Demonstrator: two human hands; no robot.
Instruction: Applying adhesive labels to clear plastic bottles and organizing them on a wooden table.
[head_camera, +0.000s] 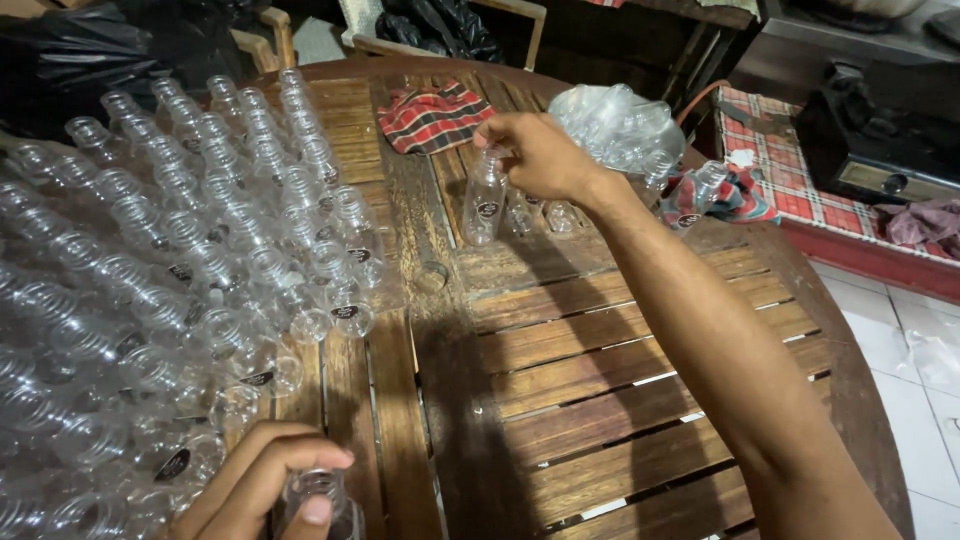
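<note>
Right hand (540, 155) pinches a bottle (484, 200); left hand (262, 480) pinches another (320, 498). A careless swing could topple the packed bottles (180, 260).

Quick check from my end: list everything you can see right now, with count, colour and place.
Clear plastic bottles in rows: many, uncounted, transparent, table's left side.
Clear bottle under right hand: one, upright, table centre-back.
Clear bottle in left hand: one, bottom edge.
Red plaid cloth: one, table's far edge.
Crumpled clear plastic bag: one, far right of table.
Round wooden slatted table: one, brown.
Red checked cloth: one, on the surface to the right.
Right hand: grips the upright bottle's top.
Left hand: wrapped around its bottle.
</note>
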